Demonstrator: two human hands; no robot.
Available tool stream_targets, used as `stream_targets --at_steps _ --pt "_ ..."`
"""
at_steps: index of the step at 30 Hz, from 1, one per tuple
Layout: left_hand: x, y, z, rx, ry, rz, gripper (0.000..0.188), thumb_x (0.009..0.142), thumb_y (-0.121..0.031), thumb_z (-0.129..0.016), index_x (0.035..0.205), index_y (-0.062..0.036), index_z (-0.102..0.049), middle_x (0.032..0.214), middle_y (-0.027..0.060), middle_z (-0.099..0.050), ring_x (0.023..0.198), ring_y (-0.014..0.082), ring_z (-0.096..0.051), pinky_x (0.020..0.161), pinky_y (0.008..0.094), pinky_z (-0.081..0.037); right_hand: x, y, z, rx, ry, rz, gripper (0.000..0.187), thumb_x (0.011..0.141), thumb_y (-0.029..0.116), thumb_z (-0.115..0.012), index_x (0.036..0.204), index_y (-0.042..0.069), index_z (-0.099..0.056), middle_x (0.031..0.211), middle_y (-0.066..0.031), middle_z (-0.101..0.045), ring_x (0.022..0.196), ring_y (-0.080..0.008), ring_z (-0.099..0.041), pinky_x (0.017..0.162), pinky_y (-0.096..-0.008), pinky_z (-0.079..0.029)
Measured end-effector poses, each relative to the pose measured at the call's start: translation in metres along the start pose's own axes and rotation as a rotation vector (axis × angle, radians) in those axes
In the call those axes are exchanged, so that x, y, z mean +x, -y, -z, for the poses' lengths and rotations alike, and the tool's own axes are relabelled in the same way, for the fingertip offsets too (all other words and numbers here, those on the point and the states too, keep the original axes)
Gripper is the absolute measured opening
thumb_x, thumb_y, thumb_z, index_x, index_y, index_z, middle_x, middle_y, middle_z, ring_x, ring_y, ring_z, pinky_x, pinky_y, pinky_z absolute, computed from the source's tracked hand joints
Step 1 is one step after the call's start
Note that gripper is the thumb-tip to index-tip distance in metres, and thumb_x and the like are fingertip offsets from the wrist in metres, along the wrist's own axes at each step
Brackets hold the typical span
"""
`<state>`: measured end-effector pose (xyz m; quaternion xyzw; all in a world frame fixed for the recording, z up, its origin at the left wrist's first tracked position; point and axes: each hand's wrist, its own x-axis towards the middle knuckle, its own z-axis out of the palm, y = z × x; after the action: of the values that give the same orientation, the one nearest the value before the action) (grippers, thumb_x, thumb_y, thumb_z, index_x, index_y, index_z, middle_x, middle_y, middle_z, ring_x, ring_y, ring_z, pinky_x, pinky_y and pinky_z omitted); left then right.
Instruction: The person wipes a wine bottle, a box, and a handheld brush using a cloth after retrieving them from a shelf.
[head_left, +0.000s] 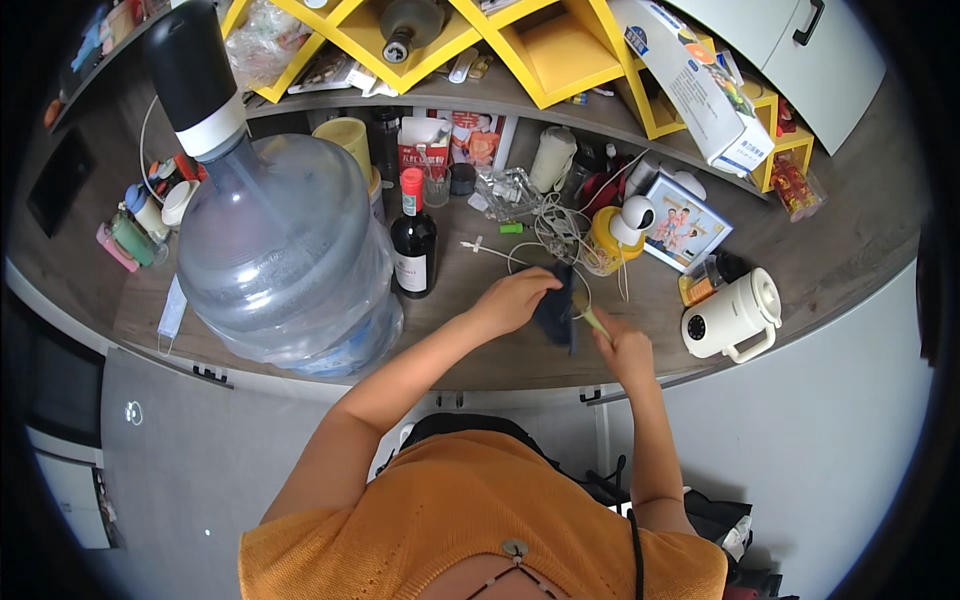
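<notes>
Tool to dark item, two hands at work over the counter

From my end of the feed, I have the left hand (pixel 518 298) with its fingers closed on the upper part of a dark blue item (pixel 553 318), which looks limp, like cloth. The right hand (pixel 622 348) is wrapped around a pale green handle (pixel 597 322); the tool's far end points at the item's right side, and I can't tell whether the two touch. The item is near the front edge of the counter (pixel 460 345), in front of the tangled white cable (pixel 562 228) and right of the wine bottle (pixel 413 250).

I judge the step in hand to be working the item with the tool, perhaps brushing it. The next move, I think, calls for a firm left hold and short, light right-hand strokes, clear of the cable so nothing snags.
</notes>
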<state>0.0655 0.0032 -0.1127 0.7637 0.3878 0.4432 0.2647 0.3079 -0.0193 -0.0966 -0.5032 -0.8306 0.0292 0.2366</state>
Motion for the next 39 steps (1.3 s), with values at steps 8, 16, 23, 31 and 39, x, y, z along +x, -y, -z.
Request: stream_targets --at_steps 8,16,23,31,39 --pt "-0.055 0.022 0.009 0.092 -0.034 0.191 0.023 0.083 -0.003 -0.053 0.105 -0.0013 -0.060 0.102 0.0130 -0.060 0.092 0.0303 -0.059 0.079 0.0338 -0.046 -0.021 -0.037 -0.022 -0.137 0.140 -0.126 0.029 0.077 0.023 -0.063 0.106 0.018 -0.063 0.081 -0.0125 -0.064 0.071 -0.0338 -0.062 0.062 -0.0432 -0.049" --pt "-0.099 0.047 0.013 -0.008 -0.146 0.415 0.021 0.085 -0.002 -0.053 0.104 0.0001 -0.060 0.097 0.0126 -0.062 0.087 0.0218 -0.060 0.078 0.0290 -0.046 -0.011 -0.060 -0.070 -0.040 0.138 -0.016 0.028 0.076 0.018 -0.064 0.104 0.017 -0.063 0.085 -0.0086 -0.058 0.080 -0.0292 -0.058 0.068 -0.0407 -0.047" --pt "-0.116 0.062 0.008 -0.061 -0.264 0.529 0.023 0.086 -0.001 -0.052 0.107 0.0001 -0.061 0.093 0.0089 -0.066 0.086 0.0136 -0.060 0.079 0.0241 -0.046 -0.013 -0.096 -0.140 -0.071 0.024 -0.042 0.033 0.073 0.013 -0.067 0.106 0.014 -0.063 0.090 -0.0082 -0.057 0.086 -0.0290 -0.055 0.073 -0.0388 -0.047" --pt "-0.131 0.077 0.018 -0.134 -0.330 0.610 0.024 0.088 -0.004 -0.051 0.110 0.0009 -0.059 0.096 0.0087 -0.065 0.090 0.0121 -0.059 0.081 0.0243 -0.045 -0.004 -0.091 -0.113 -0.028 0.137 -0.056 0.037 0.074 0.012 -0.067 0.110 0.011 -0.060 0.103 -0.0105 -0.058 0.097 -0.0303 -0.055 0.079 -0.0382 -0.046" --pt "-0.133 0.080 0.030 -0.113 -0.424 0.702 0.027 0.088 -0.005 -0.052 0.114 0.0017 -0.056 0.097 0.0065 -0.064 0.089 0.0116 -0.058 0.082 0.0238 -0.044 0.095 0.008 -0.074 0.167 -0.064 0.263 0.038 0.077 0.011 -0.064 0.115 0.008 -0.057 0.108 -0.0130 -0.058 0.095 -0.0318 -0.057 0.080 -0.0394 -0.046"
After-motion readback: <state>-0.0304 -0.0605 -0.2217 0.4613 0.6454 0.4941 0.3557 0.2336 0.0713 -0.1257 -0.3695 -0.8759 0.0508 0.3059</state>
